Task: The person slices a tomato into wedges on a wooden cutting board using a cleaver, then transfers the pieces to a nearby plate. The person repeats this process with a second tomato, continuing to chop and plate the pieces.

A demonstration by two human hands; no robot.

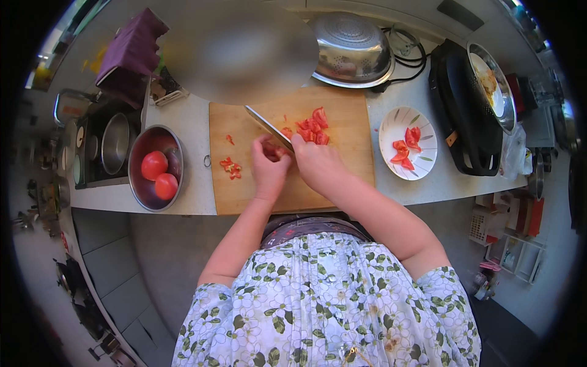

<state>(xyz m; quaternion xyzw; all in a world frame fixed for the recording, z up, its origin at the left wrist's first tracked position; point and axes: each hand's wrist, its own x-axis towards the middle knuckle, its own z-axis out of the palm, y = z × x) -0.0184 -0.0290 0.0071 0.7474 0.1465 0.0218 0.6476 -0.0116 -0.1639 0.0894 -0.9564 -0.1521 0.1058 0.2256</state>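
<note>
Currently we grasp the knife (268,126) in our right hand (315,164), its blade slanting far left over the cutting board (336,191). Our left hand (270,170) bends its fingers beside the blade, though we cannot tell whether it grips anything. Chopped tomato (313,128) lies on the board's far right part, near the knife.
</note>
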